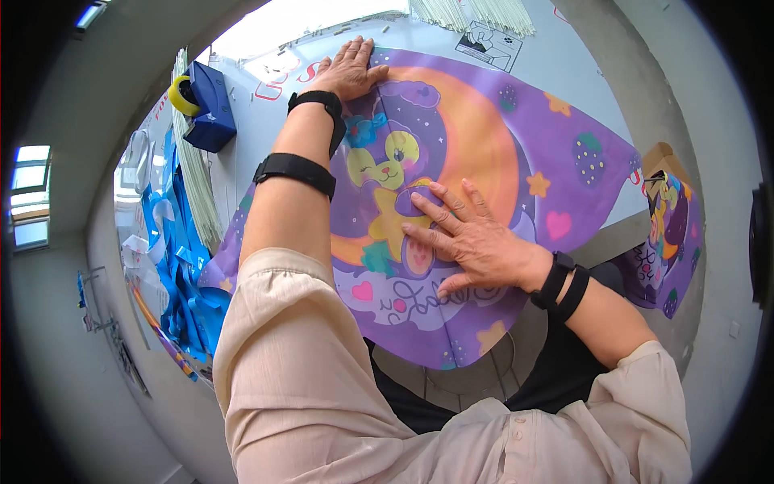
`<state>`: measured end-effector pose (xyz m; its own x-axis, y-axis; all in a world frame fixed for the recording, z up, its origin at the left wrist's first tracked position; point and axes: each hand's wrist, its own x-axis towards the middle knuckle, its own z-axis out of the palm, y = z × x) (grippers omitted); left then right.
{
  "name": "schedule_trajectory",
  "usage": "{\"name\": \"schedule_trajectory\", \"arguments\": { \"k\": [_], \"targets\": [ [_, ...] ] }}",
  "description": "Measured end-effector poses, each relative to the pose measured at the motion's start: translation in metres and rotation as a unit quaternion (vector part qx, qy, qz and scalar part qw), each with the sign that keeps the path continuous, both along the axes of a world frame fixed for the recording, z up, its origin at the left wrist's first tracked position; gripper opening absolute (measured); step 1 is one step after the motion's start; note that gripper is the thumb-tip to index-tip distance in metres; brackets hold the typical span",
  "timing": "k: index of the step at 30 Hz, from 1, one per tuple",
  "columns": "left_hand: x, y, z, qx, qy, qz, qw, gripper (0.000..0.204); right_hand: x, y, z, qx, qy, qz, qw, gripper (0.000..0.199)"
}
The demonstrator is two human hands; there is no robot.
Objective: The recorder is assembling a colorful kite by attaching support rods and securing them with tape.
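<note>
A large purple kite-like sheet [484, 315] with a printed cartoon bear, a crescent moon, stars and strawberries lies spread over the table, its near part hanging past the edge toward my lap. My left hand [348, 71] rests flat on its far edge, fingers stretched out. Across the middle of the print lies my right hand [472, 239], palm down with fingers spread. Neither hand holds anything. A vertical seam or fold runs down the sheet between the hands. My left forearm hides part of the sheet's left side.
A blue tape dispenser [211, 109] with a yellow tape roll [184, 95] stands at the far left. Near it lie bundled pale thin sticks [193, 185] and tangled blue ribbons [181, 266]. More sticks [484, 12] sit at the back. On the right, similar printed sheets [673, 242] hang by a cardboard box [665, 161].
</note>
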<state>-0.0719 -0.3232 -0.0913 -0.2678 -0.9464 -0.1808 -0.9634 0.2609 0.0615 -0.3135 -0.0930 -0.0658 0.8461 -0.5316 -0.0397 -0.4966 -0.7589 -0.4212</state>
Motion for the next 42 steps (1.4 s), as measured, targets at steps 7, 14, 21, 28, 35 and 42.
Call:
{"name": "schedule_trajectory", "arguments": {
  "k": [7,14,21,28,35,42],
  "targets": [
    [0.000,0.098,0.025,-0.058,0.102,-0.046,0.992,0.071,0.002,-0.068,-0.012,-0.071,-0.093,-0.161,0.980,0.070],
    [0.033,0.176,0.023,-0.003,0.013,-0.034,0.999,0.096,-0.027,-0.090,-0.023,-0.136,0.145,-0.090,0.976,0.075],
    [-0.013,0.207,0.013,-0.010,0.085,-0.101,0.991,0.083,0.019,-0.094,-0.033,-0.018,-0.035,-0.125,0.991,0.070],
    [-0.030,0.245,0.004,-0.086,-0.001,-0.185,0.979,0.075,0.041,-0.092,-0.019,0.000,0.075,-0.124,0.989,0.074],
    [-0.056,0.328,0.022,0.045,0.097,-0.270,0.957,0.073,0.044,-0.080,-0.016,-0.023,0.025,-0.139,0.990,0.079],
    [-0.073,0.383,0.048,0.217,0.220,-0.324,0.894,0.065,0.048,-0.094,-0.034,-0.133,0.014,-0.090,0.987,0.082]
  ]
}}
